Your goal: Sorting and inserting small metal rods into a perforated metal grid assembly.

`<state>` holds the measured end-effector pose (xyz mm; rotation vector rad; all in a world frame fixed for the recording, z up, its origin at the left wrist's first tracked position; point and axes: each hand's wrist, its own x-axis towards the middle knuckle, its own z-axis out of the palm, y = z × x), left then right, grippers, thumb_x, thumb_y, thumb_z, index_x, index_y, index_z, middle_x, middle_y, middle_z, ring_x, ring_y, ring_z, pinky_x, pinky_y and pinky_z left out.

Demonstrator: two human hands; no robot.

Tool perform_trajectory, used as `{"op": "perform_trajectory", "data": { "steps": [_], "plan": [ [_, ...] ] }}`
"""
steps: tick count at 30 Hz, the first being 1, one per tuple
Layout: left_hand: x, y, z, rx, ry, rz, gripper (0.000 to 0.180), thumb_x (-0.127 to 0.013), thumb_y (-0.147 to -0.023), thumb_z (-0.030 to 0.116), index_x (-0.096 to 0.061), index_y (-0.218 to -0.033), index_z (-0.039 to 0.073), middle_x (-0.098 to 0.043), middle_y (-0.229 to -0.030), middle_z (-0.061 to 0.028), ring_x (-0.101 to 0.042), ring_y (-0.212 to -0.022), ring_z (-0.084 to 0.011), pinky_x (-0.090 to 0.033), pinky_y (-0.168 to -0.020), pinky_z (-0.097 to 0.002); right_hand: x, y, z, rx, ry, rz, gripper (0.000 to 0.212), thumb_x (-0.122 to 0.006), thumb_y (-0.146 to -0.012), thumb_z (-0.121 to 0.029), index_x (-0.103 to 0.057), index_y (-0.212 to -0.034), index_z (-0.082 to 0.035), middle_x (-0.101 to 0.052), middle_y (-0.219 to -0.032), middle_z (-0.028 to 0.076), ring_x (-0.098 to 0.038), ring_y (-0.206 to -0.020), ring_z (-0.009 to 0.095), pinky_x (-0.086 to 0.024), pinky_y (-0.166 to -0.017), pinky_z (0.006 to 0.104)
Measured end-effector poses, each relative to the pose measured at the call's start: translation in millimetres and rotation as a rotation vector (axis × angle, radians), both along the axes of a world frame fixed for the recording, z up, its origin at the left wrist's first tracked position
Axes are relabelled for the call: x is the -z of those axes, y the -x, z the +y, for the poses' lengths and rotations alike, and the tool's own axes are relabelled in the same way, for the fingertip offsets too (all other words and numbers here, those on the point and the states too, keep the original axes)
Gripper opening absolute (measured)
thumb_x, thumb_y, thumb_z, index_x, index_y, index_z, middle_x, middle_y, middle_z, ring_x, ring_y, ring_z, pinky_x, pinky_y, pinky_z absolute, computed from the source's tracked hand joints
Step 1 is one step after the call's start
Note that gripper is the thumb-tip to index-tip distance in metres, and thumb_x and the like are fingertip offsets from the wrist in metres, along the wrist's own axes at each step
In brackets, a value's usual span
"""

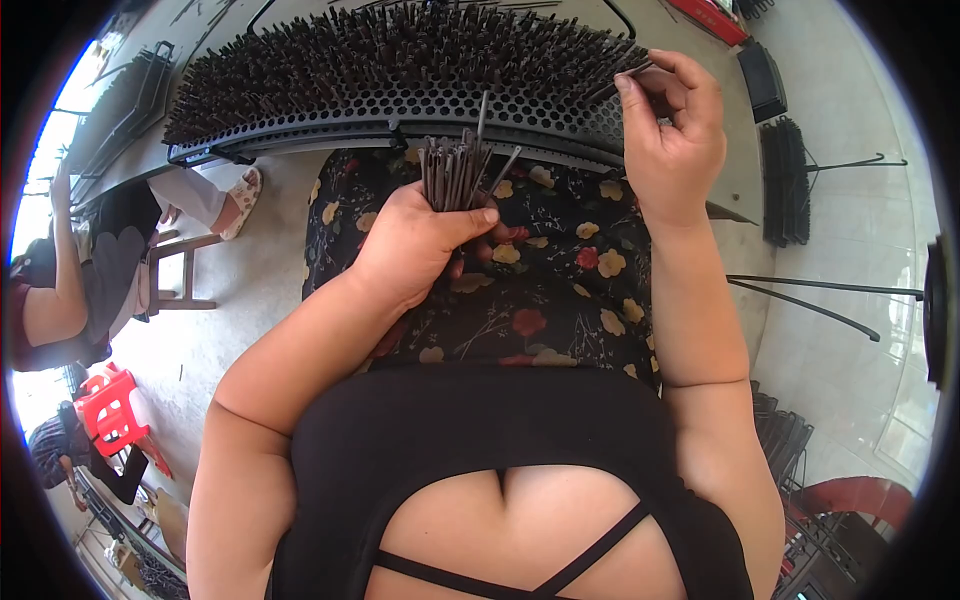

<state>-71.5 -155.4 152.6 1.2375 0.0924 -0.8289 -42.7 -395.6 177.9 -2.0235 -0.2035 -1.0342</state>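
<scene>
L hand (425, 235), 11 o'clk, curled round rod bndl (452, 178); R hand (680, 130), ~1:30, pinching thin rod (638, 70) nr rack (545, 113).

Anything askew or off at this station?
Slightly, nothing serious. In the bundle of dark rods in the left hand, one rod juts well above the others and another rod slants out rightward. Rods in the perforated rack lean unevenly. I see no clear damage.
</scene>
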Motion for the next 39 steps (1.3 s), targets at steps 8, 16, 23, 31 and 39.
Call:
{"op": "perform_trajectory", "data": {
  "steps": [8, 16, 23, 31, 39],
  "plan": [
    [-4.0, 2.7, -2.1, 0.065, -0.048, -0.051, 0.011, -0.067, -0.087, 0.007, -0.064, -0.097, 0.003, -0.069, -0.084, -0.0083, -0.061, -0.063, -0.011, -0.042, -0.047, -0.0211, -2.9, 11.3, 11.2, -0.017, 0.272, 0.091, 0.019, -0.076, -0.075, -0.003, -0.072, -0.092, -0.009, -0.07, -0.087, 0.003, -0.064, -0.077, 0.021, -0.051, -0.071, 0.0281],
    [-5.8, 1.1, -2.8, 0.269, -0.125, -0.103, 0.015, -0.069, -0.085, 0.006, -0.064, -0.098, 0.001, -0.071, -0.083, -0.0076, -0.062, -0.06, -0.01, -0.044, -0.046, -0.0217, -22.2, 17.4, 10.2, -0.305, -0.564, 0.365, 0.02, -0.071, -0.084, 0.003, -0.06, -0.101, -0.001, -0.07, -0.085, 0.006, -0.063, -0.073, 0.008, -0.049, -0.065, 0.0193],
    [1.8, -3.2, -0.6, 0.167, -0.115, -0.015, 0.01, -0.067, -0.086, 0.006, -0.063, -0.094, 0.002, -0.07, -0.083, -0.0082, -0.061, -0.061, -0.0106, -0.042, -0.045, -0.0215, -3.9, 4.0, -9.4, -0.026, -0.188, -0.06, 0.019, -0.075, -0.082, 0.002, -0.062, -0.095, -0.003, -0.069, -0.08, 0.003, -0.06, -0.066, 0.006, -0.048, -0.061, 0.0192],
    [0.9, -1.3, 5.5, 0.06, -0.021, 0.001, 0.012, -0.069, -0.085, 0.008, -0.064, -0.094, 0.003, -0.07, -0.083, -0.0073, -0.061, -0.061, -0.0099, -0.041, -0.044, -0.0212, -0.4, 24.8, 22.1, -0.095, 0.017, 0.195, 0.015, -0.077, -0.077, -0.003, -0.069, -0.09, -0.005, -0.07, -0.086, 0.004, -0.064, -0.076, 0.013, -0.051, -0.064, 0.0256],
    [-15.5, -3.8, 40.8, -0.212, 0.04, 0.038, 0.024, -0.068, -0.084, 0.006, -0.062, -0.107, 0.002, -0.067, -0.087, -0.006, -0.059, -0.063, -0.0115, -0.039, -0.045, -0.0225, -9.0, -2.3, 91.5, -0.438, -0.529, 0.367, 0.018, -0.073, -0.08, -0.001, -0.064, -0.095, -0.003, -0.068, -0.08, 0.004, -0.063, -0.072, 0.008, -0.049, -0.065, 0.0216]
  ]
}}
